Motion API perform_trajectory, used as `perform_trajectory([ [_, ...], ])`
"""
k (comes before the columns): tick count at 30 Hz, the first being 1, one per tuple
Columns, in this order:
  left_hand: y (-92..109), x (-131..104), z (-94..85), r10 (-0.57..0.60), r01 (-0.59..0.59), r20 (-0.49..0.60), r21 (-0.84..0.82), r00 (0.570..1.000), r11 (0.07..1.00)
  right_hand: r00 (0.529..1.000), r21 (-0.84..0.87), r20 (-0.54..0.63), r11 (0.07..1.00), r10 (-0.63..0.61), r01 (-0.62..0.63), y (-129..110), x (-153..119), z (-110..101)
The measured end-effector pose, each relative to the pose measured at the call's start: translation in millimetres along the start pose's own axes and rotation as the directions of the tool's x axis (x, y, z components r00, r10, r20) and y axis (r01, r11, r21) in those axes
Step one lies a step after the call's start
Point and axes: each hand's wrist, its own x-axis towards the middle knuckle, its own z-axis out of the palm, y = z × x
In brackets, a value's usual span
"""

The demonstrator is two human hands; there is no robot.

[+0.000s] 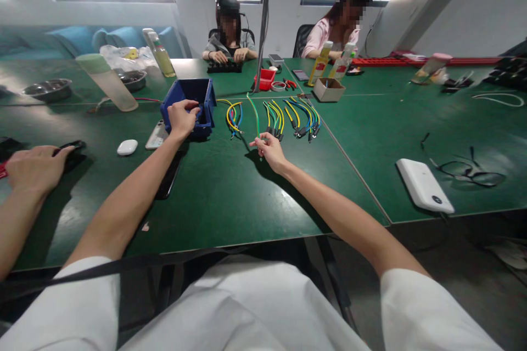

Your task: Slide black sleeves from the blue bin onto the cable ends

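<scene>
At frame centre the right hand pinches the near end of a green wire lying on the table, while up and left the left hand grips the near rim of the blue bin, with wire bundles just right

We rest our left hand on the rim of a blue plastic bin, while our right hand pinches a thin green wire on the green table beside bundled yellow, blue and green cables.
</scene>
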Motion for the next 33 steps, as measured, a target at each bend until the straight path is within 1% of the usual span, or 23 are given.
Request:
perform_trajectory([
  [4,19,-31,-7.1,-0.028,0.023,-0.071,-0.060,0.997,0.998,0.998,-0.058,0.010,0.996,-0.066,0.067,4,0,-2],
  [8,27,-59,-4.7,-0.060,0.055,-0.054,-0.100,0.997,0.994,0.996,-0.096,0.010,0.991,-0.088,0.088,2,-5,-2],
  [12,24,-78,8.4,-0.135,0.118,-0.052,-0.250,0.989,0.961,0.995,-0.114,0.028,0.989,-0.092,0.094,-5,-11,-1],
  [15,26,-93,22.3,-0.201,0.183,-0.014,-0.355,0.979,0.917,0.995,-0.115,0.036,0.989,-0.092,0.095,-9,-12,1],
  [17,30,-104,31.1,-0.211,0.194,0.002,-0.406,0.977,0.893,0.995,-0.104,0.050,0.990,-0.091,0.096,-11,-12,1],
  [19,35,-113,37.8,-0.205,0.182,-0.007,-0.436,0.979,0.881,0.993,-0.097,0.074,0.991,-0.090,0.097,-11,-12,0],
  [23,39,-125,43.4,-0.202,0.194,0.018,-0.375,0.979,0.906,0.990,-0.114,0.107,0.988,-0.091,0.103,-8,-10,-1],
  [25,38,-127,43.5,-0.167,0.162,0.018,-0.352,0.986,0.922,0.989,-0.106,0.108,0.988,-0.105,0.116,-5,-9,-2],
  [27,36,-128,43.0,-0.142,0.143,0.030,-0.357,0.989,0.923,0.989,-0.098,0.101,0.988,-0.112,0.122,-3,-8,-2],
  [33,41,-130,40.0,-0.145,0.183,0.123,-0.408,0.982,0.894,0.990,-0.102,0.098,0.989,-0.098,0.108,-2,-5,-2],
])
